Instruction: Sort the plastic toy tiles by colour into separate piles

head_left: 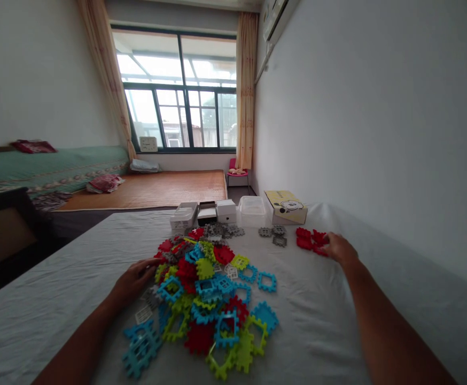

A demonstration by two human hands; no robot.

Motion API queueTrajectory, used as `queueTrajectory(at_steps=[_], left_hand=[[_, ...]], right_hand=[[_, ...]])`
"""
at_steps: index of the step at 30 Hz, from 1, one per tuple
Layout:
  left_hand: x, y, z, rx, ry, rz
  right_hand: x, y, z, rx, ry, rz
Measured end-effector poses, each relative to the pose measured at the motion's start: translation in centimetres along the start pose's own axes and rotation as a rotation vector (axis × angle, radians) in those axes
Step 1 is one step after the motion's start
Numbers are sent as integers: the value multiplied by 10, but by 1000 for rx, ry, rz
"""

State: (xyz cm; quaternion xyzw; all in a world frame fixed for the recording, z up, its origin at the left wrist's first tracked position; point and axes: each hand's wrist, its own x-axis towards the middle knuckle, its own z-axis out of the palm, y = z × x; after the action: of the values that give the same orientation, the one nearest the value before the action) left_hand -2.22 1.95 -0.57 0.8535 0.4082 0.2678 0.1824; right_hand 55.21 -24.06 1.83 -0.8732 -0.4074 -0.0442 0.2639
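A heap of interlocking plastic building tiles [201,330] in red, blue, lime green, grey and white lies in front of me, some solid and some open frames. My left hand [134,278] rests at the heap's left edge, its index finger stretched onto the tiles and nothing visibly held. Out to the right, my right hand [341,248] has its fingers closed on a red tile [320,250]. That tile lies against other red tiles [304,239] in a small cluster on the cloth. A few grey tiles [272,233] form a separate group left of the red ones.
Along the table's far edge stand a white box [226,210], a black-edged box [207,213], a clear plastic bin [251,212] and a yellow cartoon box [286,207]. A grey-white cloth [309,315] covers the table. The wall [381,133] runs close on the right.
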Motion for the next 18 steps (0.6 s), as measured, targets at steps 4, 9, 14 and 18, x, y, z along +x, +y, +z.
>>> queueTrajectory(at_steps=[4,9,14,18], left_hand=[[-1,2,-1,11,-1,-1],[-1,-2,1,33,-6,2],[-2,2,-1,48,5,18],[-2,2,-1,58,11,21]], right_hand=[[-20,-69,15,173,-133,-302],[-85,-159,24,554,-749,-798],[-123,-185,22,487,-889,-983],[-122,-182,32,480,-893,-979]])
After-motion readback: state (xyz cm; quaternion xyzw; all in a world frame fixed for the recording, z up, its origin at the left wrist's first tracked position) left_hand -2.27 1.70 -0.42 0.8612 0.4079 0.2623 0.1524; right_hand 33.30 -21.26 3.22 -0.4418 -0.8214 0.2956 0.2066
